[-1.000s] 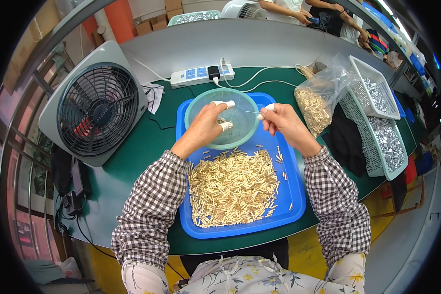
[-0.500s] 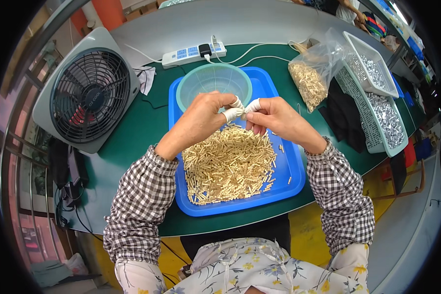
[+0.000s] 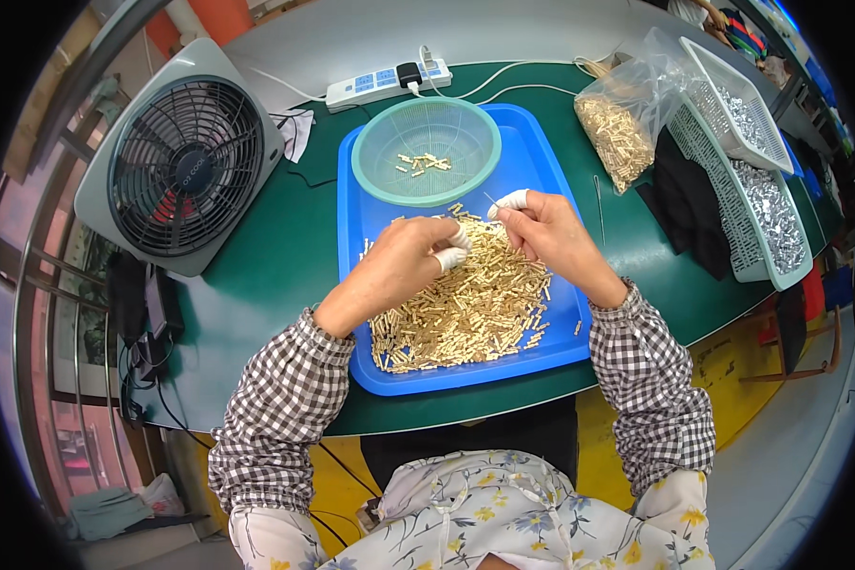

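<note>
My left hand (image 3: 410, 255) hovers over the left part of a heap of small gold-coloured metal pieces (image 3: 475, 313) in a blue tray (image 3: 437, 383). White coverings wrap its thumb and forefinger, which are curled close together; anything between their tips is too small to make out. My right hand (image 3: 546, 228), its forefinger wrapped in white, pinches a thin needle-like tool (image 3: 490, 199) pointing up and left above the heap. Behind both hands, a pale green mesh basket (image 3: 363, 163) sits at the tray's far end, with several loose gold pieces (image 3: 424, 164) on its bottom.
A grey fan (image 3: 188, 161) stands left, a white power strip (image 3: 356, 89) at the back. Right lie a clear bag of gold pieces (image 3: 613, 138), tweezers-like metal tool (image 3: 598, 209), black cloth (image 3: 684, 204) and baskets (image 3: 698, 166) of silvery parts.
My hands have parted; the left has dropped toward the heap and the right has shifted rightward, showing the thin tool. Gold pieces in the mesh basket have come into sight. The whole view has shifted slightly.
</note>
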A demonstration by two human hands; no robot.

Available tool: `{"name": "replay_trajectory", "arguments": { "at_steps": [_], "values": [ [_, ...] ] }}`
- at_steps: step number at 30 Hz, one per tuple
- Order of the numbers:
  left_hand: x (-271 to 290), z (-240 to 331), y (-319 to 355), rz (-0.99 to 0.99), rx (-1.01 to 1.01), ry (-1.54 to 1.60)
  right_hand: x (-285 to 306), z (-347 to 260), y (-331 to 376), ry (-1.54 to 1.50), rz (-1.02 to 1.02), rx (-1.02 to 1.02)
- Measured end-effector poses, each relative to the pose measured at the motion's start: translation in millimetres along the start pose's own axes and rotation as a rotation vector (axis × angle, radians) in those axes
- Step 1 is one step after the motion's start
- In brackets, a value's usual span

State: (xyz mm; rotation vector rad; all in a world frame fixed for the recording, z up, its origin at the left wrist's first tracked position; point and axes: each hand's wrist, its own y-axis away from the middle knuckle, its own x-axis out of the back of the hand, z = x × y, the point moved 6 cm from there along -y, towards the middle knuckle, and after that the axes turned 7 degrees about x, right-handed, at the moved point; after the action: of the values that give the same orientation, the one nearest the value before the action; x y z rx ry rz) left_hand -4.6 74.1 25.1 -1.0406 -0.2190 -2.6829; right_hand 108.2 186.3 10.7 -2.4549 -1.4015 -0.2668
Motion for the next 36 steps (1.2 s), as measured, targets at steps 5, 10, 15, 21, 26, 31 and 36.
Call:
{"name": "replay_trajectory", "arguments": {
  "at_steps": [5, 10, 15, 21, 26, 31, 36],
  "values": [
    [-29, 14, -5, 0.01, -0.302, -0.225, 0, 17, -1, -0.124, 0.006, -0.034],
    [-40, 12, -7, 0.065, -0.316, -0.265, 9, 20, 2, -0.144, 0.04, -0.035],
    [-44, 17, -6, 0.146, -0.253, -0.286, 10, 20, 2, -0.09, 0.031, 0.004],
    [-48, 14, -4, 0.146, -0.268, -0.433, 7, 19, 4, -0.146, -0.017, -0.039],
    [-28, 12, 0, 0.164, -0.2, -0.203, 6, 19, 6, -0.154, -0.011, -0.054],
    [-12, -12, 10, 0.074, 0.132, 0.038, 4, 10, 10, 0.046, 0.008, 0.064],
    [-10, -28, 18, 0.006, 0.229, 0.055, -9, -10, 10, 0.13, -0.029, 0.147]
  ]
}}
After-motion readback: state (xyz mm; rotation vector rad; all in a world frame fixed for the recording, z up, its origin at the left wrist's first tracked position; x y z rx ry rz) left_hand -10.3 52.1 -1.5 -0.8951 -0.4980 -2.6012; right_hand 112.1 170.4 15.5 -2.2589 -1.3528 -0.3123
